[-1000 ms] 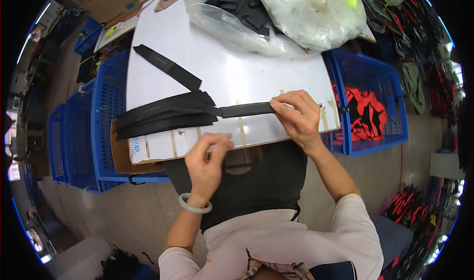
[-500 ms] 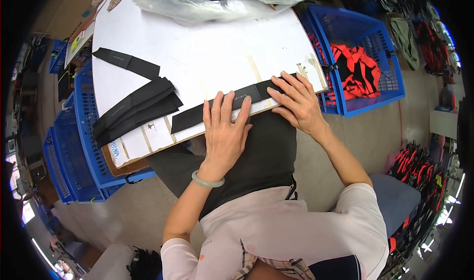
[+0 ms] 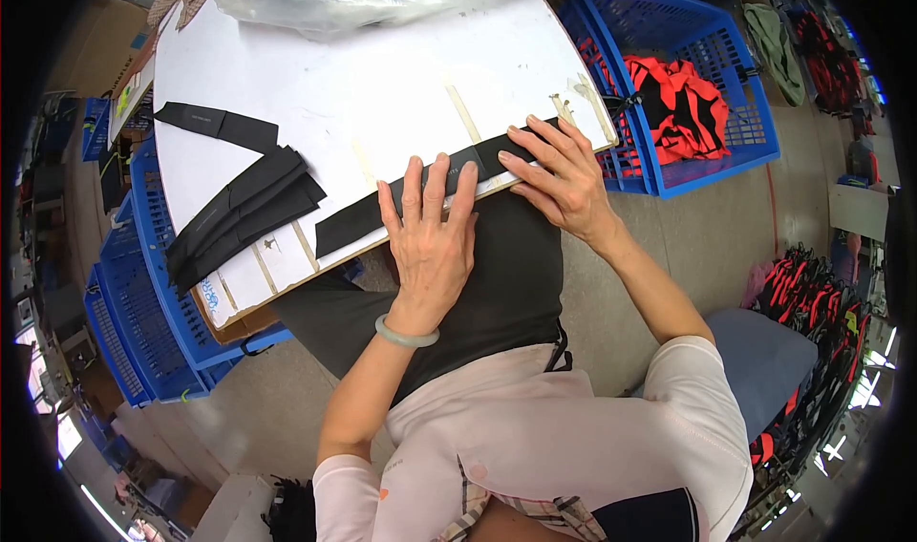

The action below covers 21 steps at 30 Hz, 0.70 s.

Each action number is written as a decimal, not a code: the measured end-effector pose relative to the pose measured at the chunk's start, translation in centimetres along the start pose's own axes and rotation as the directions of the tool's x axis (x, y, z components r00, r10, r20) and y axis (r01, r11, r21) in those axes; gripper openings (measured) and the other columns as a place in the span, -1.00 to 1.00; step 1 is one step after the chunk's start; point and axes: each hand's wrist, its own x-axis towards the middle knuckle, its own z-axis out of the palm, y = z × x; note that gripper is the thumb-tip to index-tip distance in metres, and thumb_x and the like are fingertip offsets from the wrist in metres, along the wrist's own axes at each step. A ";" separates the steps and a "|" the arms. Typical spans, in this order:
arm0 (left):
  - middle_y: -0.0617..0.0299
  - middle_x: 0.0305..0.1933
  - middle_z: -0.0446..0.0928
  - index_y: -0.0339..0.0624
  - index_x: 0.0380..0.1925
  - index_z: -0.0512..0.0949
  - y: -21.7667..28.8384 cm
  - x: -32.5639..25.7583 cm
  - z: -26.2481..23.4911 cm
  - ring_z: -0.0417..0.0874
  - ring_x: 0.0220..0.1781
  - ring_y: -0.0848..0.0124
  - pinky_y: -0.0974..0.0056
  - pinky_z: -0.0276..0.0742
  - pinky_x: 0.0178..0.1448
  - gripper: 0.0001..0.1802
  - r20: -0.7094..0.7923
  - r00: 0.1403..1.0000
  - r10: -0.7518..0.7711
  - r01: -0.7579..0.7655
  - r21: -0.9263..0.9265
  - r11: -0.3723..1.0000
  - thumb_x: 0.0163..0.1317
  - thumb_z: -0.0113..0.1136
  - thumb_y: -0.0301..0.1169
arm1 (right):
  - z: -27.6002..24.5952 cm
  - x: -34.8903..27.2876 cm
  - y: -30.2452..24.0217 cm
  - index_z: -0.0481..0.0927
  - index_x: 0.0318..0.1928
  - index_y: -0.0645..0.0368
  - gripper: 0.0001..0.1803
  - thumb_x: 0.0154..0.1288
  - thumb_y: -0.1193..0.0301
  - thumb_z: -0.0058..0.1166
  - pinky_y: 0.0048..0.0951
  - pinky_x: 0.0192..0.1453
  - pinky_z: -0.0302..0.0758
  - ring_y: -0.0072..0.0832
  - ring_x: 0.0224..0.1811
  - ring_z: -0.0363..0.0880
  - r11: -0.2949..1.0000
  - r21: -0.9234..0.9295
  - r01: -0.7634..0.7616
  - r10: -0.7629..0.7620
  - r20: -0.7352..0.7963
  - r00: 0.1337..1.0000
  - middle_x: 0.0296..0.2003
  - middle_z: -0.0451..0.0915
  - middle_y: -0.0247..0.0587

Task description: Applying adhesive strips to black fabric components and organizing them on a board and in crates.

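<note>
A stack of black fabric strips (image 3: 244, 215) lies at the left of the white worktop (image 3: 382, 74). At the near edge, the left hand (image 3: 430, 241) presses flat, fingers spread, on a long black strip (image 3: 420, 193); the right hand (image 3: 564, 179), also open, pins its right end. Smoothing probably goes best with even pressure and the strip kept square to the edge. A blue crate (image 3: 712, 93) of red-and-black pieces sits right.

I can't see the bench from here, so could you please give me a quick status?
Left hand and right hand flat on the black strip at the table edge. Folded black pile lies apart. Nothing in the way.
</note>
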 end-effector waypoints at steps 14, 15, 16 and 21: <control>-0.21 0.36 0.19 -0.28 0.24 0.28 0.3 -0.6 2.4 0.16 0.44 -0.12 -0.20 0.06 0.43 -0.33 -0.065 0.995 0.080 -0.066 0.198 0.978 0.07 0.19 -0.48 | 0.5 0.2 0.2 0.64 0.04 -0.12 -0.55 0.06 0.32 0.28 -0.20 0.36 0.20 -0.33 0.27 0.40 0.999 -0.005 0.032 -0.032 -0.027 0.999 0.14 0.54 -0.37; -0.20 0.36 0.20 -0.27 0.23 0.28 0.3 -0.5 2.8 0.17 0.44 -0.11 -0.19 0.06 0.43 -0.40 -0.090 0.992 0.089 -0.068 0.213 0.975 0.13 0.13 -0.47 | 0.4 0.1 0.1 0.64 0.04 -0.12 -0.55 0.06 0.32 0.28 -0.21 0.35 0.20 -0.33 0.27 0.40 1.000 -0.017 0.022 -0.022 -0.022 1.000 0.14 0.54 -0.36; -0.20 0.36 0.20 -0.27 0.23 0.28 0.3 -0.5 3.0 0.17 0.44 -0.11 -0.19 0.06 0.43 -0.40 -0.092 0.992 0.081 -0.059 0.220 0.974 0.13 0.13 -0.47 | 0.2 0.0 0.2 0.64 0.04 -0.12 -0.55 0.06 0.32 0.28 -0.21 0.35 0.20 -0.33 0.27 0.40 0.999 -0.031 0.010 -0.010 -0.016 1.000 0.14 0.54 -0.36; -0.18 0.33 0.24 -0.26 0.21 0.31 -0.2 -0.7 3.5 0.22 0.42 -0.08 -0.15 0.07 0.42 -0.46 -0.164 0.980 0.111 -0.080 0.186 0.979 0.19 0.10 -0.50 | 0.4 0.0 0.1 0.66 0.01 -0.11 -0.59 0.07 0.32 0.28 -0.23 0.37 0.17 -0.36 0.29 0.38 0.999 -0.042 0.012 -0.013 -0.018 1.000 0.14 0.54 -0.35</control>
